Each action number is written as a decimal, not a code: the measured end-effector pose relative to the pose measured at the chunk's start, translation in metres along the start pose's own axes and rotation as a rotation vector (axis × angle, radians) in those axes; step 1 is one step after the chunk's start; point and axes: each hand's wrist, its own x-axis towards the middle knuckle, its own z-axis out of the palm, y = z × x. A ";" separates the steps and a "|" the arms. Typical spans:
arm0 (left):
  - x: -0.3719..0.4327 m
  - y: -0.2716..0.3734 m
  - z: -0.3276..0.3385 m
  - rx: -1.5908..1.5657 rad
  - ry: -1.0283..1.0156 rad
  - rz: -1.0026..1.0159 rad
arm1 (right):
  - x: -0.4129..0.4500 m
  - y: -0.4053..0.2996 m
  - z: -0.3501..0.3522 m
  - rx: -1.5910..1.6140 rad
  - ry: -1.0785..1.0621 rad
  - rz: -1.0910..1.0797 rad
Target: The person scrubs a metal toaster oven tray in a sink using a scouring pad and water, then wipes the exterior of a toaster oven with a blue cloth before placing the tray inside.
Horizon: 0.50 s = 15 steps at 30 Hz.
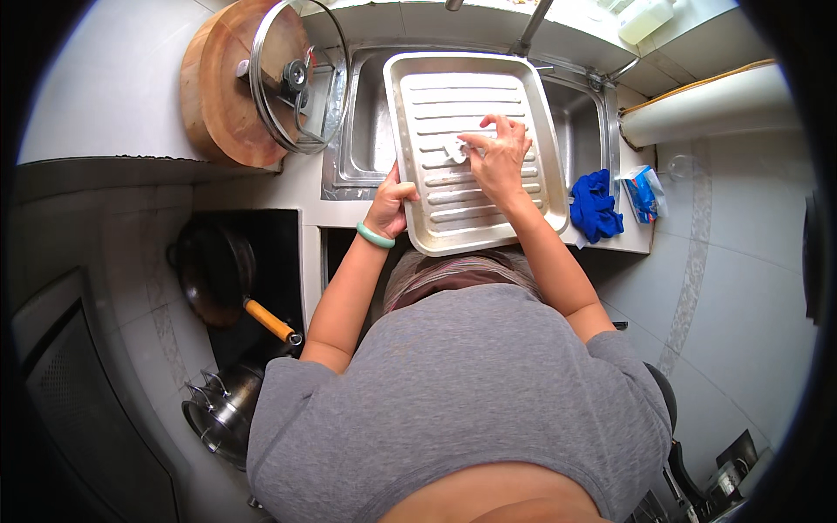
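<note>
A rectangular metal tray (pixel 480 225) with a ridged bottom is tilted over the front of the sink, its near edge close to my body. My left hand (pixel 391 202) grips the tray's left rim, the thumb lying over the edge. A green bangle (pixel 375 235) circles that wrist. Over the middle of the tray, my right hand (pixel 500 153) pinches a small crumpled white wad (pixel 456 150) between thumb and index finger, its other fingers curled apart. Whether the wad is paper or something else is unclear. The tray covers much of the sink.
A double-bowl steel sink (pixel 373 124) lies behind the tray, below a faucet (pixel 533 26). Left are a round wooden chopping block (pixel 222 98), a glass lid (pixel 261 85) and a wok (pixel 212 274). Right are a blue cloth (pixel 595 208) and a blue-and-white packet (pixel 644 194).
</note>
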 end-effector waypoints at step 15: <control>-0.017 -0.005 -0.001 0.074 0.069 0.106 | 0.095 -0.041 0.087 0.679 0.025 -0.017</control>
